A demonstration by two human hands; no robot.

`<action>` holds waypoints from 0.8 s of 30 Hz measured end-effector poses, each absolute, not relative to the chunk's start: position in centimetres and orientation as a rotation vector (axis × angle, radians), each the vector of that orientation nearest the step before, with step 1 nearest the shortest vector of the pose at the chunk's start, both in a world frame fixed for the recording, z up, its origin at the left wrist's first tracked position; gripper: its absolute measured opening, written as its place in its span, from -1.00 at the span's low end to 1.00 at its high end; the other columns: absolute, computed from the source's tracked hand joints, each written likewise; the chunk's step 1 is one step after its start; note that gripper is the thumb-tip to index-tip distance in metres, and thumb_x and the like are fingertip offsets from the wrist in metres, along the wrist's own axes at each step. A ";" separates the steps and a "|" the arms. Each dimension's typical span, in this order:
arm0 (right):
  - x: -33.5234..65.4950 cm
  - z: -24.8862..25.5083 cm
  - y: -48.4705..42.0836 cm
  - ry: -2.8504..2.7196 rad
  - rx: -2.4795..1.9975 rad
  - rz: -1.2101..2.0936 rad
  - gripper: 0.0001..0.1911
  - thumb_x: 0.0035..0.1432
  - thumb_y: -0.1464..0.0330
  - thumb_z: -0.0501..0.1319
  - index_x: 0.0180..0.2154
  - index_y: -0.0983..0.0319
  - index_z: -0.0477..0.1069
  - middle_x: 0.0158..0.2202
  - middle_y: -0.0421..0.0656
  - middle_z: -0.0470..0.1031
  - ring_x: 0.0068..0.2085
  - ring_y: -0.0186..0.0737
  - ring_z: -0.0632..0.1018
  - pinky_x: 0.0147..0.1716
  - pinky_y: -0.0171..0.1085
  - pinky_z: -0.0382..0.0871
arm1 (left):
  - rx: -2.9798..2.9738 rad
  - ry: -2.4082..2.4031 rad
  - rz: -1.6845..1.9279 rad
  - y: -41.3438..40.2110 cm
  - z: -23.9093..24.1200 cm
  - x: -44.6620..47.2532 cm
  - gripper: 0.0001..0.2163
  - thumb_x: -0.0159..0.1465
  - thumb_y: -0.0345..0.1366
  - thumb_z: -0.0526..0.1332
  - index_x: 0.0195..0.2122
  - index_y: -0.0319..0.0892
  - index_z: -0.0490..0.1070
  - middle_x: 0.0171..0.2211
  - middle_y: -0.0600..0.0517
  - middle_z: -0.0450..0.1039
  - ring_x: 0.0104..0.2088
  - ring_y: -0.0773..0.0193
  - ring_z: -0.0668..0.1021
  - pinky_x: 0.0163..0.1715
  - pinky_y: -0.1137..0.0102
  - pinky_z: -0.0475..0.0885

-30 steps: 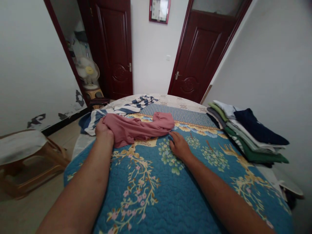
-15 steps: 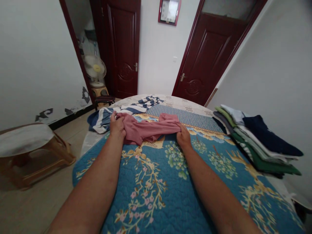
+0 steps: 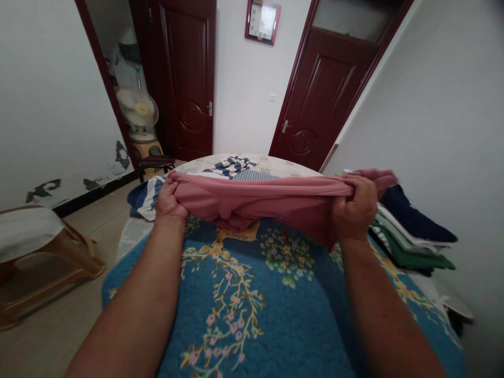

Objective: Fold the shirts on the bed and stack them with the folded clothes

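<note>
Head view: our left hand [image 3: 170, 202] and right hand [image 3: 354, 211] clench the pink garment [image 3: 260, 202] taut, mid-frame. We judge the stretching step in hand; laying it flat calls for even tension.

The pink fabric garment [image 3: 260, 202] spanned from the left hand [image 3: 169, 202] to the right hand [image 3: 354, 212] above the blue quilted floral bedspread [image 3: 252, 304], with the blue-and-white striped cloth [image 3: 230, 165] lying behind it and the pile of folded clothes [image 3: 409, 239] on the bedspread's right side, behind the right hand
</note>
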State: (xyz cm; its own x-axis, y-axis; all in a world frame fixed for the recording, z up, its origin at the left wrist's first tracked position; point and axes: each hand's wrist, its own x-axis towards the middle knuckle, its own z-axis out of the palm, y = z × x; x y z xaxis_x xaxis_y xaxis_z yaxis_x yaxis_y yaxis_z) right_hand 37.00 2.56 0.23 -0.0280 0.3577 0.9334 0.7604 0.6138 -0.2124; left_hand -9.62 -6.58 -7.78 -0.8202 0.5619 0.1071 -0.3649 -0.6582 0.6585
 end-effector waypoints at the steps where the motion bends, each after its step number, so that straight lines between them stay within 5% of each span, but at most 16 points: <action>1: 37.8 0.2 2.7 -1.722 -1.068 -0.450 -0.78 0.33 0.33 0.14 -0.06 0.20 0.49 -0.01 0.03 0.57 0.10 0.07 0.55 0.15 0.01 0.37 | 0.368 0.858 2.444 -6.6 -7.8 -9.8 -0.70 0.14 -0.55 0.29 -0.14 -0.08 0.56 -0.25 0.08 0.62 -0.25 0.32 0.66 -0.16 0.47 0.62; 6: 41.7 -4.1 3.1 -1.993 -1.715 -0.475 -0.73 0.37 0.36 0.10 -0.06 0.23 0.55 -0.09 0.06 0.58 -0.12 0.00 0.57 -0.15 -0.15 0.32 | 0.271 1.021 2.372 -6.0 -8.6 -9.5 -0.65 0.06 -0.57 0.25 -0.15 -0.12 0.58 -0.25 0.06 0.63 -0.22 0.29 0.66 -0.10 0.44 0.62; 10: 44.7 -8.9 2.1 -2.093 -1.847 -0.337 -0.75 0.35 0.36 0.11 -0.10 0.23 0.55 -0.12 0.05 0.60 -0.16 -0.05 0.57 -0.20 -0.20 0.28 | 0.292 1.215 2.330 -5.6 -9.3 -8.8 -0.61 0.07 -0.47 0.32 -0.04 -0.13 0.60 -0.11 -0.01 0.64 -0.14 0.23 0.67 -0.03 0.37 0.62; 14: 46.5 -11.9 1.5 -2.154 -1.625 -0.087 -0.71 0.32 0.36 0.05 -0.18 0.20 0.56 -0.20 -0.01 0.63 -0.16 -0.04 0.58 -0.10 -0.17 0.38 | 0.589 1.590 2.111 -5.6 -10.0 -7.5 -0.39 0.08 -0.37 0.40 0.22 -0.11 0.51 0.11 -0.07 0.61 0.05 0.08 0.65 0.10 0.25 0.59; 19: 46.5 -12.3 2.0 -1.905 -1.302 0.079 -0.51 0.25 0.32 0.04 0.06 0.22 0.62 0.07 0.02 0.66 0.12 0.02 0.60 0.24 -0.03 0.40 | 1.199 2.258 1.556 -5.9 -10.4 -5.4 -0.27 0.06 -0.37 0.41 0.33 -0.22 0.44 0.28 -0.25 0.52 0.32 -0.19 0.51 0.38 0.08 0.35; 21: 46.2 -12.1 1.9 -1.808 -1.249 0.166 -0.47 0.22 0.29 0.06 0.12 0.21 0.62 0.13 0.00 0.65 0.17 0.03 0.59 0.31 0.01 0.38 | 1.284 2.289 1.436 -6.1 -10.2 -5.1 -0.38 0.09 -0.37 0.36 0.25 -0.22 0.51 0.23 -0.24 0.58 0.27 -0.17 0.55 0.35 0.09 0.37; 24: 46.3 -11.4 1.6 -1.676 -1.260 0.313 -0.46 0.22 0.23 0.08 0.11 0.20 0.64 0.10 -0.03 0.68 0.13 0.02 0.61 0.26 0.01 0.44 | 1.202 2.217 1.440 -6.8 -9.4 -5.3 -0.65 0.10 -0.37 0.33 -0.06 -0.17 0.66 -0.13 -0.11 0.72 -0.07 -0.04 0.68 0.03 0.21 0.55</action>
